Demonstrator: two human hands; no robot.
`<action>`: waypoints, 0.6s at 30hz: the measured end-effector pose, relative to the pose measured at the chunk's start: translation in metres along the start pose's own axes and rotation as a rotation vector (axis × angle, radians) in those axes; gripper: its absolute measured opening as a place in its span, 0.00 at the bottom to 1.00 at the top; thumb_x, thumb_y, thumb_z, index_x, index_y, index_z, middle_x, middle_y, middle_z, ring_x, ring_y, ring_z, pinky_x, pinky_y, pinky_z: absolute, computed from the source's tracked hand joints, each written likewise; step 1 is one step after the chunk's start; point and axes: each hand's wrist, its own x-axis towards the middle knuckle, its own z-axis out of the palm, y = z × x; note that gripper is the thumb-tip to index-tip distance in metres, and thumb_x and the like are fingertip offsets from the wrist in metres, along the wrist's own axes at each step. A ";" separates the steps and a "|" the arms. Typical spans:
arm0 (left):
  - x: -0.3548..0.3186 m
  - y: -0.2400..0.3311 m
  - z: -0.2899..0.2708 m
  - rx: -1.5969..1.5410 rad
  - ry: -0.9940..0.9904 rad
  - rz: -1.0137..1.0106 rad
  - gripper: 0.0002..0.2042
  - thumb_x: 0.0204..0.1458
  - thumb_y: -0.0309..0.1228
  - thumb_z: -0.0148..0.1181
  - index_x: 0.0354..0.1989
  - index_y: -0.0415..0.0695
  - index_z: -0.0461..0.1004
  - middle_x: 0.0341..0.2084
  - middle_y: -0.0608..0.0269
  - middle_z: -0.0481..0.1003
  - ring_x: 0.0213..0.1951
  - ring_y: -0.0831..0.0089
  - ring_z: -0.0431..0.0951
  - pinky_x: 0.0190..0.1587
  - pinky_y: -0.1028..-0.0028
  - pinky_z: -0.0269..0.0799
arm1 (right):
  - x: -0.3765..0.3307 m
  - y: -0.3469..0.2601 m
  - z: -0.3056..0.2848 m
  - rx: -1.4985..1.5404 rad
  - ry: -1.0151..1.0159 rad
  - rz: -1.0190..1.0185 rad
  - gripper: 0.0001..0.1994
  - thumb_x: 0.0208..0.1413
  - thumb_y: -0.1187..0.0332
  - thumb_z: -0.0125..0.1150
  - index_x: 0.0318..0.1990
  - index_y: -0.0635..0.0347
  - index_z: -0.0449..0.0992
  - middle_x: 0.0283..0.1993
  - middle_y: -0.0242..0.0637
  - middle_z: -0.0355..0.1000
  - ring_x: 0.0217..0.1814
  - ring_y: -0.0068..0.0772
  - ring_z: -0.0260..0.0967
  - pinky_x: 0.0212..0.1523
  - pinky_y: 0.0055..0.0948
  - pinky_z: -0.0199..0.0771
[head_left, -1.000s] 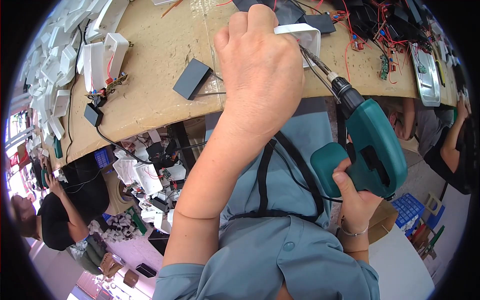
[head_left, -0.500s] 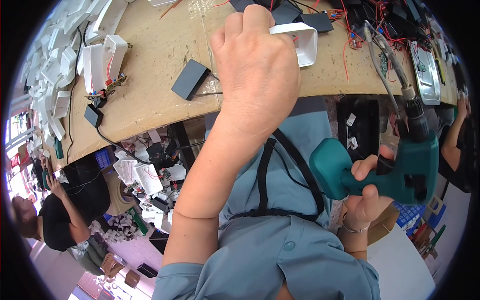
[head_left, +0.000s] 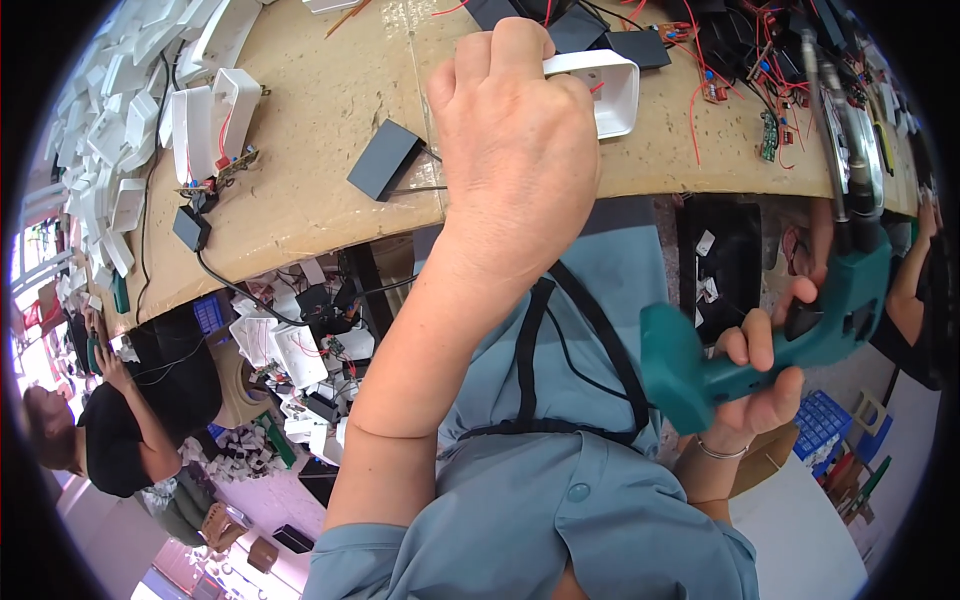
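My left hand (head_left: 520, 150) is closed on a white plastic housing (head_left: 622, 98) at the table's near edge. Its open end faces right, with a bit of red wire inside; my fingertips are hidden behind the hand. At the right, my right hand (head_left: 755, 370) grips a teal cordless drill (head_left: 855, 290) by its handle. The drill points away from me, its long metal bit blurred and overlapping the view of a metal tray (head_left: 868, 150). Just left of my left hand lies a black box (head_left: 385, 160) with a cable.
White housings (head_left: 110, 130) are heaped at the far left. An open housing (head_left: 213, 120) with a circuit board stands nearer. Black boxes, red wires and small boards (head_left: 715, 88) clutter the table's right side. A co-worker (head_left: 120, 420) sits at left; another person's arm (head_left: 905, 290) shows at right.
The drill in my right hand has swung to the right, away from the housing, and its battery base has dropped a little. My left hand and the housing have hardly moved.
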 end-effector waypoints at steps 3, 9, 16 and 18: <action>-0.002 -0.002 0.005 -0.058 0.029 0.019 0.04 0.35 0.23 0.58 0.19 0.36 0.75 0.35 0.54 0.69 0.39 0.59 0.67 0.43 0.63 0.60 | 0.003 -0.002 -0.005 0.187 -0.040 0.129 0.39 0.54 0.72 0.59 0.68 0.53 0.40 0.68 0.31 0.50 0.35 0.23 0.58 0.41 0.26 0.64; -0.007 -0.003 0.000 -0.085 0.026 0.060 0.03 0.32 0.21 0.56 0.19 0.35 0.73 0.39 0.50 0.68 0.43 0.58 0.66 0.46 0.61 0.57 | 0.008 -0.005 -0.005 0.126 0.019 0.023 0.38 0.55 0.71 0.58 0.68 0.52 0.41 0.66 0.32 0.53 0.34 0.24 0.58 0.40 0.26 0.64; -0.017 -0.005 0.006 -0.050 0.173 0.119 0.07 0.37 0.23 0.56 0.27 0.39 0.74 0.43 0.54 0.68 0.49 0.60 0.65 0.47 0.62 0.54 | 0.007 -0.002 -0.005 -0.080 0.085 -0.045 0.34 0.54 0.63 0.61 0.64 0.59 0.49 0.64 0.38 0.54 0.31 0.24 0.62 0.33 0.27 0.65; -0.024 -0.003 0.006 -0.045 0.215 0.112 0.08 0.37 0.25 0.56 0.29 0.41 0.75 0.41 0.58 0.69 0.47 0.63 0.66 0.45 0.63 0.53 | 0.007 0.000 -0.004 -0.093 0.086 -0.052 0.34 0.54 0.63 0.61 0.64 0.59 0.50 0.65 0.38 0.54 0.32 0.25 0.62 0.33 0.27 0.65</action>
